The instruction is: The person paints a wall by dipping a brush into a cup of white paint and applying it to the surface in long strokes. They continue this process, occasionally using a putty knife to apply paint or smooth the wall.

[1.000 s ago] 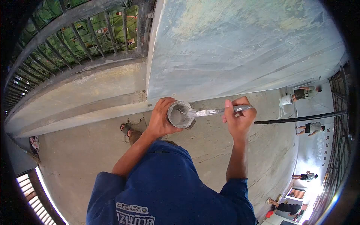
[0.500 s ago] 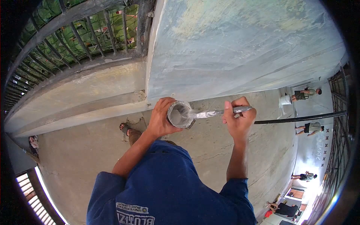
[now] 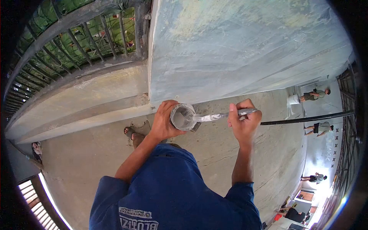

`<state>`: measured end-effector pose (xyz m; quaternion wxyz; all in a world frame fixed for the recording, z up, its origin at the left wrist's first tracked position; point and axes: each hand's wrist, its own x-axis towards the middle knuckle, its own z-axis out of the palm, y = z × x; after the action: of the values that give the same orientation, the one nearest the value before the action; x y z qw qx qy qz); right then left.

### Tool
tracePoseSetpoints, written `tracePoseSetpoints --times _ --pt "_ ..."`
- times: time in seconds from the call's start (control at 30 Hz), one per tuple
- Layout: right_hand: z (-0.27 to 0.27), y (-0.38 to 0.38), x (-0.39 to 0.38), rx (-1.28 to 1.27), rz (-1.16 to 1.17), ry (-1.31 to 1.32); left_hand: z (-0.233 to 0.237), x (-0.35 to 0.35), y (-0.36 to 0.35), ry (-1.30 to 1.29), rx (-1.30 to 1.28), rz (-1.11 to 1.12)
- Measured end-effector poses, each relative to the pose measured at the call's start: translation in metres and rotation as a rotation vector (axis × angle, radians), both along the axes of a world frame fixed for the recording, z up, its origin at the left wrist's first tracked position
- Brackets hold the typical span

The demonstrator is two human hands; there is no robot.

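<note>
My left hand (image 3: 164, 122) is wrapped round a small grey, paint-smeared cup (image 3: 174, 119), held with its mouth toward me. Pale grey paint shows inside it. My right hand (image 3: 244, 119) grips a paintbrush (image 3: 211, 117) by its handle, with the shaft lying roughly level across the view. Shiny silvery material covers the part of the brush near the bristles. The wet, pale bristles (image 3: 196, 117) lie against the right side of the cup's rim. Behind both hands is a wall (image 3: 245, 46) with patchy grey-blue and yellowish paint.
A barred opening (image 3: 86, 42) is at upper left, above a ledge (image 3: 96, 86). Concrete floor (image 3: 88, 161) lies below, with a sandalled foot (image 3: 131, 132). A dark pole (image 3: 306, 119) extends to the right. Several people stand far right, near a white bucket (image 3: 294, 99).
The bristles have shifted slightly from inside the cup's mouth to its right rim. Both hands keep nearly the same place. The view of the surroundings has turned a little.
</note>
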<state>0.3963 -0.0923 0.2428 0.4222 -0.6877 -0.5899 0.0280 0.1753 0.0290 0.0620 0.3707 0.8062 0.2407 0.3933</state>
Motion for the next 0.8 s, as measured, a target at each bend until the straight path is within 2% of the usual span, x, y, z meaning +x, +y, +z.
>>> tracePoseSetpoints --times 0.23,0.3,0.43,0.5,0.53,0.6,0.8 --pt "-0.001 -0.009 0.002 0.083 0.034 0.020 -0.001 0.002 0.002 -0.021 0.016 -0.003" --pt "-0.002 -0.010 -0.004 0.133 0.048 0.168 -0.001 0.002 0.002 -0.012 0.002 -0.001" --pt "-0.014 -0.012 -0.005 0.073 0.130 0.204 0.004 0.004 0.001 -0.012 -0.003 -0.013" --pt "-0.016 -0.013 0.000 0.000 0.211 0.028 0.006 0.004 0.001 -0.020 0.011 -0.002" --pt "-0.019 -0.015 0.002 -0.001 0.215 0.028 0.006 0.004 0.001 -0.020 0.010 0.002" --pt "-0.024 -0.022 0.003 -0.055 0.088 0.223 0.005 0.003 0.001 -0.058 0.017 0.005" --pt "-0.020 -0.028 0.007 -0.054 0.080 0.170 0.004 0.004 -0.002 0.008 0.026 0.012"
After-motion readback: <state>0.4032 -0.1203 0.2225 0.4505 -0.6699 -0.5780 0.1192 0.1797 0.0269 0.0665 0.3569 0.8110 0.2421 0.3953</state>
